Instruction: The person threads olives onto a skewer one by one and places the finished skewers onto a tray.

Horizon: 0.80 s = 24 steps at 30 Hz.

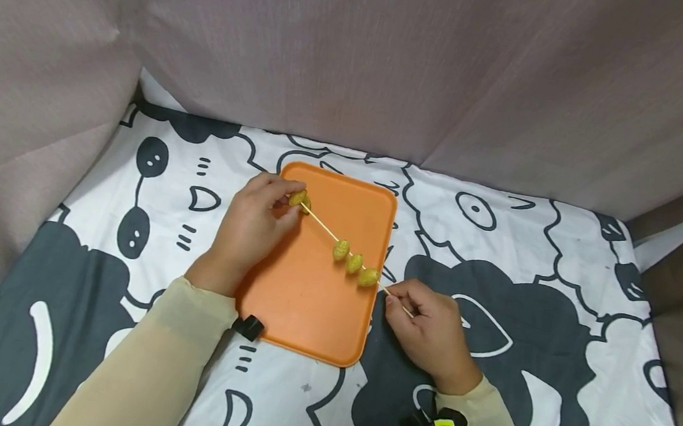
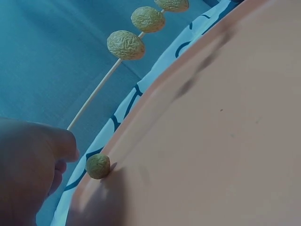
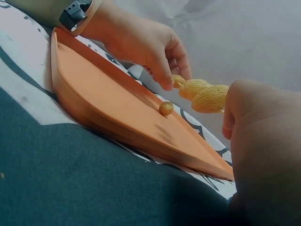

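Observation:
My right hand [image 1: 429, 328] grips the lower end of a thin wooden skewer [image 1: 324, 226], which slants up and left above an orange tray [image 1: 305, 307]. Three wrinkled, yellow-green oval fruits [image 1: 355, 264] are threaded on it, nearer the right hand. At the skewer's far end my left hand [image 1: 254, 224] pinches another such fruit [image 1: 297, 197] between thumb and fingers. Whether the tip has entered this fruit, I cannot tell. A loose wrinkled fruit [image 2: 98, 166] lies on the tray near its edge, below the left hand, and shows in the right wrist view too.
A white and dark grey cartoon-patterned cloth [image 1: 545, 313] lies under the tray. Grey-brown fabric [image 1: 359, 60] hangs at the back and along the sides. Both wrists carry black straps; the right strap [image 1: 450, 422] has a yellow label.

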Each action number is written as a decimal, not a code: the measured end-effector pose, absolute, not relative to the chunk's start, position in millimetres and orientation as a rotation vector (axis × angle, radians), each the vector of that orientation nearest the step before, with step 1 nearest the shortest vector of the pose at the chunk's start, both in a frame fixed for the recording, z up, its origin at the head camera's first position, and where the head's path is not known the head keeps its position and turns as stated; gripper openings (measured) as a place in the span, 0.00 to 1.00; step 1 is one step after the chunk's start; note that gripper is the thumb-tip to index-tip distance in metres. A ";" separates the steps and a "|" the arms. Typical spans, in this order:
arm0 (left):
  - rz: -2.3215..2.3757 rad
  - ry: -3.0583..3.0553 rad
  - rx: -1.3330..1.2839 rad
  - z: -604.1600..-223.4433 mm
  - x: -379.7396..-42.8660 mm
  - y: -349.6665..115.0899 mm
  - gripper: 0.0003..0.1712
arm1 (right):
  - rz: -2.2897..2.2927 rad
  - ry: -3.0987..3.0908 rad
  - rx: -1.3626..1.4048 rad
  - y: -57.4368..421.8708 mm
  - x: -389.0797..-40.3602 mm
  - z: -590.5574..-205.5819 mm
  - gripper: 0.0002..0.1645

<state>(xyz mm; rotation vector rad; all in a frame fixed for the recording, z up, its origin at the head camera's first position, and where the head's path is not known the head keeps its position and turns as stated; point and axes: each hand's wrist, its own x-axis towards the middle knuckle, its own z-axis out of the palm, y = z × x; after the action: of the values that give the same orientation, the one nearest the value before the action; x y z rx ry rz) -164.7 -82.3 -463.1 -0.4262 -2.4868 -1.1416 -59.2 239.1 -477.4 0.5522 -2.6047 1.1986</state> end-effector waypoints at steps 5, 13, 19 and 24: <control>-1.094 -2.493 -0.457 -462.3 -164.5 -81.9 0.19 | 1.206 -2.608 0.552 238.8 -59.1 -476.9 0.08; -1.009 -2.545 -0.484 -462.3 -163.4 -81.0 0.19 | 1.220 -2.605 0.570 239.3 -59.5 -476.3 0.07; -0.975 -2.656 -0.473 -459.8 -159.6 -78.0 0.17 | 1.212 -2.626 0.564 239.0 -59.8 -475.8 0.06; -0.979 -2.660 -0.492 -458.9 -158.9 -77.9 0.16 | 1.220 -2.631 0.555 238.9 -59.8 -475.4 0.06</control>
<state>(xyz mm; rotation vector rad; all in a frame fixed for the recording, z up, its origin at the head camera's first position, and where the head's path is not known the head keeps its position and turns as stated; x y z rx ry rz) -158.9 -77.9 -458.9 -0.4921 -2.6604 -0.9794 -59.8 238.9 -475.4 0.5554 -2.6314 1.2196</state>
